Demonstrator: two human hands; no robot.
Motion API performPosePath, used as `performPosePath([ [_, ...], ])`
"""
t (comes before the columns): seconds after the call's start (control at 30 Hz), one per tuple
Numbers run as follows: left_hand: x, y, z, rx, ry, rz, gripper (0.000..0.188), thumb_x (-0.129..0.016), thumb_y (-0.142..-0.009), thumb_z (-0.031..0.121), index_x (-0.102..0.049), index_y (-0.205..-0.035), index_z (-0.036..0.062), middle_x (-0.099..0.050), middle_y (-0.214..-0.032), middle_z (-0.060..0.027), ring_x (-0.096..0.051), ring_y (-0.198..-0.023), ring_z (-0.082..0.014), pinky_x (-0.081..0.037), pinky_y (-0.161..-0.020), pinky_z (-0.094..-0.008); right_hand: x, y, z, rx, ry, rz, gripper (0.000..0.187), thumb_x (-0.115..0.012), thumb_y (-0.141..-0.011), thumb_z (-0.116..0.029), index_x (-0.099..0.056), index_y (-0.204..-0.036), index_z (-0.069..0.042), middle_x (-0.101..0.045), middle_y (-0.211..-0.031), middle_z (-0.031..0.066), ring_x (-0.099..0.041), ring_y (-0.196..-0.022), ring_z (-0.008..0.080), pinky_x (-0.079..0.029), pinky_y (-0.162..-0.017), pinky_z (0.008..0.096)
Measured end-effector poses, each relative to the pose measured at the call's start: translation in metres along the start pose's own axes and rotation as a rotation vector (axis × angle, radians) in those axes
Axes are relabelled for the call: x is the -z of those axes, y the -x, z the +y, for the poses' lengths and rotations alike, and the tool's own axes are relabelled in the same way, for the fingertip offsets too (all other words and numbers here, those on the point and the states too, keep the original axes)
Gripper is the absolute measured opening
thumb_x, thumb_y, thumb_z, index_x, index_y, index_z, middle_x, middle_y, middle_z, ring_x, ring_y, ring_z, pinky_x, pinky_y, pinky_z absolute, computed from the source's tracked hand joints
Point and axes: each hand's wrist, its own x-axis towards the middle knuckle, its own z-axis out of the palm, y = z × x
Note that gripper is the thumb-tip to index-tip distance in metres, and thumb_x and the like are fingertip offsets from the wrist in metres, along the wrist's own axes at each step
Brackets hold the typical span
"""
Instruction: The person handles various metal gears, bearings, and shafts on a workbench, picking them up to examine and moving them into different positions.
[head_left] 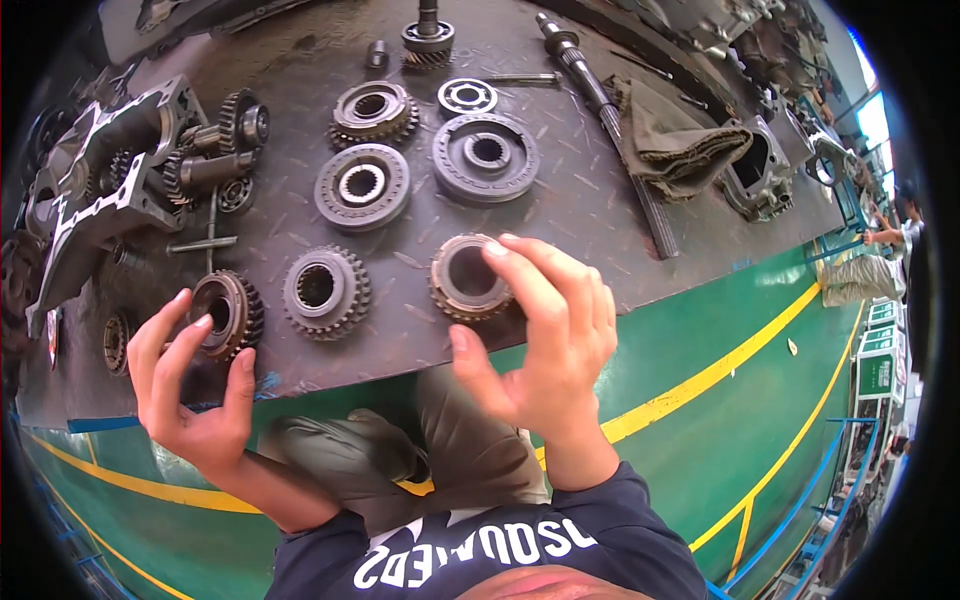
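Observation:
My left hand is at the table's near left, thumb and fingers spread around the near side of a dark toothed gear. One fingertip overlaps the gear's bore; whether it touches is unclear. My right hand arches over a bronze-rimmed gear, with the thumb by its near rim and the fingertips over its far right rim. Its fingers are apart, and the gear appears to rest on the table. Between the hands lies a double-toothed gear. A thin toothed ring sits left of my left hand.
On the dark metal table stand synchronizer hubs, a ball bearing and a long splined shaft. An opened gearbox housing is at left. A brown cloth and a metal casting lie at right.

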Motion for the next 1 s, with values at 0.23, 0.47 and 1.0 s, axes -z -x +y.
performPosePath([
  [0.23,-0.003,0.007,-0.014,-0.014,0.002,0.144,0.041,-0.077,-0.101,0.03,-0.08,-0.123,-0.0048,-0.083,-0.129,-0.0216,-0.075,-0.115,-0.0333,-0.054,-0.096,-0.041,0.085,-0.053,0.06,0.202,-0.004,0.245,0.065,-0.067,-0.082,0.013,-0.072,-0.145,-0.001,-0.067,-0.155,0.02,-0.067,-0.138,0.036,-0.059,-0.112,0.0456],
  [0.47,-0.011,0.009,-0.016,0.108,0.156,0.264,0.048,-0.064,-0.111,0.038,-0.08,-0.12,-0.0063,-0.084,-0.122,-0.0189,-0.075,-0.109,-0.0272,-0.048,-0.083,-0.0343,0.107,-0.152,0.196,-0.037,0.373,-0.297,0.055,-0.058,-0.076,0.011,-0.084,-0.122,-0.005,-0.081,-0.115,0.0196,-0.076,-0.115,0.0425,-0.059,-0.104,0.0431],
  [1.0,-0.017,0.001,-0.002,0.187,0.207,0.346,0.039,-0.072,-0.102,0.036,-0.083,-0.108,-0.0006,-0.086,-0.11,-0.0141,-0.076,-0.097,-0.0243,-0.044,-0.07,-0.0324,0.064,-0.264,0.276,0.316,0.394,-0.093,0.046,-0.069,-0.087,-0.004,-0.077,-0.132,-0.004,-0.082,-0.128,0.0199,-0.078,-0.12,0.0402,-0.06,-0.106,0.0419],
])
